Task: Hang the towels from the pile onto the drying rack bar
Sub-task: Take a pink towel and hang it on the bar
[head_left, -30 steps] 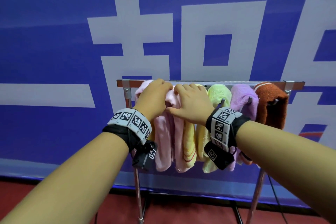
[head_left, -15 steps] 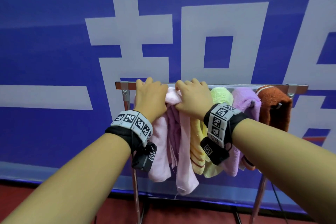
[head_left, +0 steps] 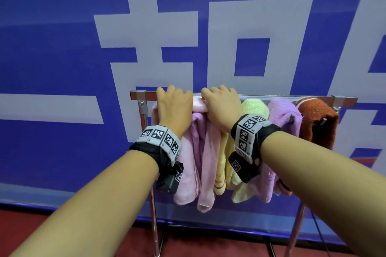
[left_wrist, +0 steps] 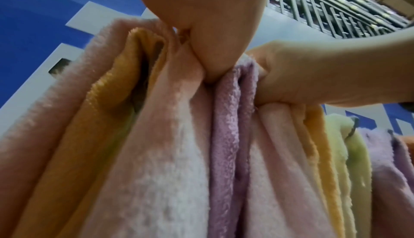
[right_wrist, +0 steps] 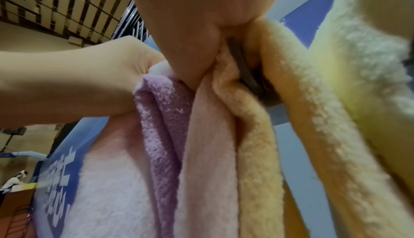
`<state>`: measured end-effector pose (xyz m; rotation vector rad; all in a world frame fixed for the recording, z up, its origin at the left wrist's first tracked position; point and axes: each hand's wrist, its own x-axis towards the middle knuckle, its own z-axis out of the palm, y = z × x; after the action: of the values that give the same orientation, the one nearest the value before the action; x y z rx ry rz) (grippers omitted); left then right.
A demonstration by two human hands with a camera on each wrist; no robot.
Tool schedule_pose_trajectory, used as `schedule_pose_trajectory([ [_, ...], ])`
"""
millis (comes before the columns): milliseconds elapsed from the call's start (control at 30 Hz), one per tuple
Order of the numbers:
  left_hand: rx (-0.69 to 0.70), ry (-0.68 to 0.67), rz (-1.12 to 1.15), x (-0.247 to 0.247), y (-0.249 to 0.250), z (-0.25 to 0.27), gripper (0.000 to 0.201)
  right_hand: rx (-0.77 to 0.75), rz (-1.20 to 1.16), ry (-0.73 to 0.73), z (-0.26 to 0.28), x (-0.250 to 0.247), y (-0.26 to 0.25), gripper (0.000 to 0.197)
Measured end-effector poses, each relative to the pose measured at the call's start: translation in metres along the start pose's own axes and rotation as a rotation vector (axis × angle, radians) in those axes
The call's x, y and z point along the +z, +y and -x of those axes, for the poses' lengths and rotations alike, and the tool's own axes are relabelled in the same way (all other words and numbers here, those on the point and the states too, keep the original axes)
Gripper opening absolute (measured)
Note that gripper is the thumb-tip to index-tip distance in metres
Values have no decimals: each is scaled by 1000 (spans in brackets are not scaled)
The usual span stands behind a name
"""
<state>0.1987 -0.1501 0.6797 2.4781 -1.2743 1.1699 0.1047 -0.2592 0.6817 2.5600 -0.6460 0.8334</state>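
Pink towel being settled over the rack bar

Both hands, left hand (head_left: 174, 106) and right hand (head_left: 221, 105), press on the pink towel (head_left: 205, 152) draped over the drying rack bar (head_left: 292, 98), fingers curled over the top (the wrist views show thumbs pinching cloth underneath, hidden from the head view). Next likely calls for letting go; no pile is visible.

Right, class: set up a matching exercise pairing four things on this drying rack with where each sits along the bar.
Column one:
1. rust-brown towel
2. lime-green towel
3. left hand
4. lilac towel

Column two:
a. near the bar's left end
b. just right of the right hand
c. far right end
d. between the green and brown towels

Pairs: 1-c, 2-b, 3-a, 4-d
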Motion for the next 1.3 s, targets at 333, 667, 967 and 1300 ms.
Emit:
schedule_pose_trajectory([
  [333, -69, -27, 269, -16, -4, 44, 27, -145, -59, -99, 25, -27, -3, 48],
  [667, -231, -259, 675, -16, -19, 76, 24, -421, 114, -207, 18, -39, -43, 34],
  [967, -191, -567, 710, 20, -21, 87, 6, -697, 481, -185, 25, -15, -63, 14],
  [1300, -137, -786, 630, 71, -10, 90, 35, -749, 507, -233, 30, 13, -63, 14],
])
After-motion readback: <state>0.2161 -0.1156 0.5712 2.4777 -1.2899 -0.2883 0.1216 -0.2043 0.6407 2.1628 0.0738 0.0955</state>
